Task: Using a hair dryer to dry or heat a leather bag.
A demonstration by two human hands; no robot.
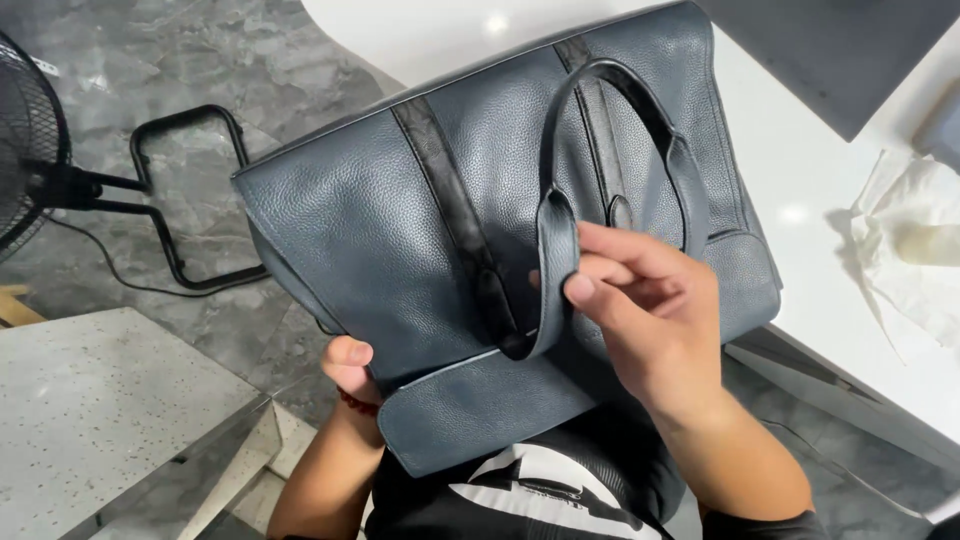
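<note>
Large navy leather tote bag (pixel 400 220) held tilted over the lap, top resting on the white table (pixel 800 170). Could slide off, judging by support only from below: left hand (pixel 347 368) gripping the bottom flap, right hand (pixel 640 300) pinching the handle strap (pixel 556 260). Contents hidden; cannot tell

bag (pixel 400 230) on table (pixel 800 170) edge; fan (pixel 30 150) left on floor; tissue (pixel 915 250) right of bag

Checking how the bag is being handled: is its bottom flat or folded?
Folded. The bag's bottom panel is turned up toward the camera, with a crease across it. The left hand supports it; the right hand pinches the handle.
</note>
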